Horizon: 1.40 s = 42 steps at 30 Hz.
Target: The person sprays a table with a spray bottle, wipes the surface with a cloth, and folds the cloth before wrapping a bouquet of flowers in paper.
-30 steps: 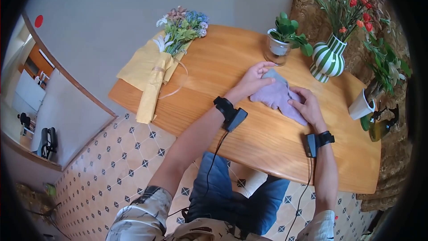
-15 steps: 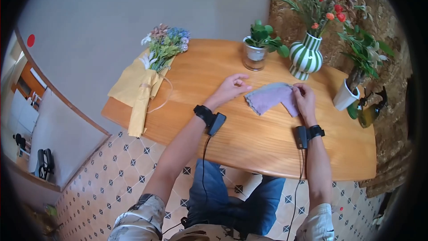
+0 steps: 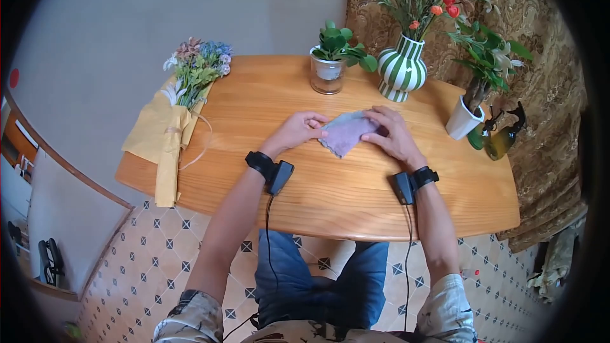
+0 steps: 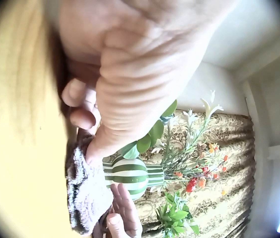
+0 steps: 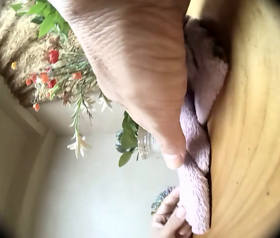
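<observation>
Lavender plush cloth [image 3: 343,136] with a grey-green edge lay folded between two bare hands, near the middle of a honey-coloured wooden table [image 3: 305,197]. Reading left to right through my head camera, I saw first a bouquet of blue, pink and white flowers [image 3: 197,67] in yellow paper [image 3: 151,132], lying at the table's left end. Next came the person's left hand [image 3: 298,130], finger and thumb pinching the cloth's left corner. Beyond the cloth stood a leafy green plant [image 3: 335,44] in a clear glass pot [image 3: 327,79]. The right hand [image 3: 397,134] rested over the cloth's right end, thumb touching it; I could not tell whether it gripped. Behind that hand was a rounded green-and-white striped vase [image 3: 402,73] of red, orange and white flowers. Farther right I saw a leaning white pot [image 3: 466,121] holding a plant, and just beside it an amber spray bottle [image 3: 501,145].
</observation>
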Tool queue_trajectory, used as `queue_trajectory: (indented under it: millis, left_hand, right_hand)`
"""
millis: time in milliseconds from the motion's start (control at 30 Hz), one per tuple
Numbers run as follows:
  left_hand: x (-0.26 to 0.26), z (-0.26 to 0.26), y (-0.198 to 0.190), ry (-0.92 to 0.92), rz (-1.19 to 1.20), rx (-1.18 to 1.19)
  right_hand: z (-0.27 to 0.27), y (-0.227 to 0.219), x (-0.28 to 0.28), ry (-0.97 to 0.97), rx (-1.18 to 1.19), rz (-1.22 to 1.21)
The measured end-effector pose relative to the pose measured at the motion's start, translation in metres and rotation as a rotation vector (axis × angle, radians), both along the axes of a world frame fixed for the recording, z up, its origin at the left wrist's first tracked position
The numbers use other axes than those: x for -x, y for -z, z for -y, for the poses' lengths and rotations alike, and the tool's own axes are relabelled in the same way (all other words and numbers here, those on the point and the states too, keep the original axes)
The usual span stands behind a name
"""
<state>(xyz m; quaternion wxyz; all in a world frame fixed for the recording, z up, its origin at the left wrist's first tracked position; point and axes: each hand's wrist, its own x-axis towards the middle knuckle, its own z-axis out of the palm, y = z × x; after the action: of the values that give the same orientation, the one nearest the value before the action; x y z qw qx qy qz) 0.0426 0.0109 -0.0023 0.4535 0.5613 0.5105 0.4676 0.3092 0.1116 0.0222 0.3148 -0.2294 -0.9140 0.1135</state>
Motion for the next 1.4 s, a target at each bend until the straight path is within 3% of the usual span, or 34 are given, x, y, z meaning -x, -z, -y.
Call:
queue_trajectory:
  millis: [133,267,433,600,667,800,867,1000,1067,1100,1233,1400]
  left_hand:
    - [-0.001,0.003,-0.004,-0.016,-0.037,0.016]
    - [-0.001,0.007,-0.007,-0.018,-0.046,0.017]
    - [0.002,0.008,-0.003,-0.061,-0.072,0.029]
    - [0.001,0.007,-0.003,-0.066,-0.079,0.029]
    - [-0.003,0.004,-0.001,-0.050,-0.070,0.023]
    - [0.002,0.005,-0.002,-0.082,-0.110,0.031]
    - [0.001,0.006,-0.003,-0.073,-0.112,0.020]
    - [-0.004,0.009,-0.009,-0.103,-0.106,0.037]
    - [-0.004,0.009,-0.009,-0.122,-0.105,0.033]
    - [-0.004,0.008,-0.009,-0.137,-0.121,0.045]
    - [-0.004,0.008,-0.008,-0.153,-0.142,0.046]
    - [-0.004,0.008,-0.007,-0.146,-0.129,0.045]
  right_hand:
    - [0.002,0.009,0.007,-0.018,0.111,0.159]
    - [0.000,0.009,0.004,0.020,0.049,0.100]
    - [-0.012,0.004,-0.025,0.048,0.157,0.123]
    - [-0.016,-0.004,-0.093,0.163,0.237,0.117]
    - [-0.012,-0.005,-0.137,0.341,0.293,0.108]
    - [-0.021,0.003,-0.218,0.455,0.321,0.094]
    - [-0.019,-0.006,-0.249,0.614,0.435,0.142]
    - [-0.034,-0.005,-0.316,0.707,0.524,0.122]
    - [-0.062,0.017,-0.367,0.615,0.353,0.111]
    - [-0.056,0.003,-0.367,0.735,0.402,0.225]
    - [-0.053,-0.023,-0.367,0.836,0.322,0.412]
    - [-0.090,-0.026,-0.391,0.856,0.200,0.128]
